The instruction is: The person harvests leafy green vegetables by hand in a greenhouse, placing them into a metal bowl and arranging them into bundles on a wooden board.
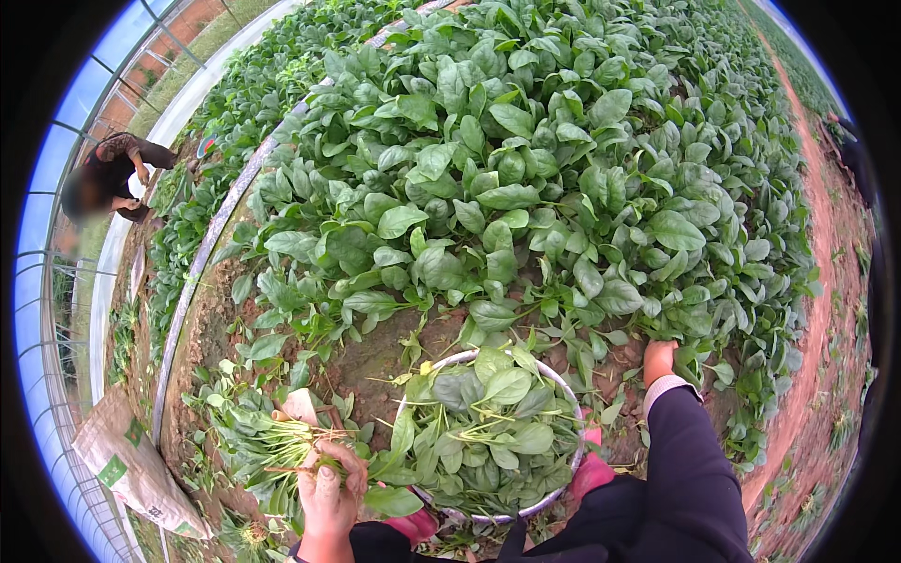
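A bunch of pulled spinach plants (pixel 264 440), pale stems and thin roots showing, is held in my left hand (pixel 329 482). Just beyond that hand is a small tool with a wooden handle and a flat, light-coloured blade (pixel 300 406); whether I hold it or it lies behind the bunch, I cannot tell. My right hand (pixel 658 362) reaches low into the near edge of the growing spinach (pixel 507 190), its fingers hidden by leaves. Between my two arms stands a round, pale-rimmed basket (pixel 563 387) heaped with loose spinach leaves (pixel 493 422).
My pink boots (pixel 591 478) flank the basket. A white woven sack (pixel 137 471) lies at the left, beside a long pale hose (pixel 211 243). Another person (pixel 120 172) crouches at the far left. Dark clothing (pixel 855 158) of someone shows at the right edge, past a dirt path (pixel 809 211).
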Tool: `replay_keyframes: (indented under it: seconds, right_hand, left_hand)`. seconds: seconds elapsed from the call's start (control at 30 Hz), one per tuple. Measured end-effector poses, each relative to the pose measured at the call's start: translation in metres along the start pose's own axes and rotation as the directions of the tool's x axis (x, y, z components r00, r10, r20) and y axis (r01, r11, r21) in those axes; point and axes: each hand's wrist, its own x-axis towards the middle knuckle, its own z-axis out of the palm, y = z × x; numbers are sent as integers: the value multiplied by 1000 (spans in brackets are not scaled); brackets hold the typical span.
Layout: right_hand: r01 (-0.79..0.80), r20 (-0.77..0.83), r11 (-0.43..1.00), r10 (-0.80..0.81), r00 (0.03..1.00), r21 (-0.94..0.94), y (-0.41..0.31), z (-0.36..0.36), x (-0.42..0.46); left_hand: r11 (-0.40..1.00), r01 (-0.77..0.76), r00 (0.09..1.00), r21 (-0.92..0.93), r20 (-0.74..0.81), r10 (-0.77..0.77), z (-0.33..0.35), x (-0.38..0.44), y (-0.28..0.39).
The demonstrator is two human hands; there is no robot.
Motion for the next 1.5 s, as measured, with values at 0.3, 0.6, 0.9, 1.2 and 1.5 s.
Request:
replay_keyframes:
  seconds: [0.3, 0.6, 0.9, 1.2, 1.5]
  right_hand:
    - [140, -161, 854, -67, 985, 501, 68, -83, -90]
    - [468, -589, -577, -27, 808, 669, 127, -212, -217]
    - [542, -760, -705, 7, 650, 457, 133, -325, -331]
    - [-49, -833, -999, -36, 552, 10, 45, -374, -406]
    - [-4, -766, -971, -192, 614, 240, 81, -389, -370]
  left_hand:
    - [994, -97, 994, -41, 38, 98, -1, -13, 14]
    - [988, -77, 993, -131, 76, 87, 4, -37, 32]
    - [998, 19, 981, -52, 194, -9, 18, -31, 25]
    - [917, -266, 959, 296, 179, 220, 31, -30, 23]
    - [601, -376, 861, 705, 26, 508, -4, -19, 35]
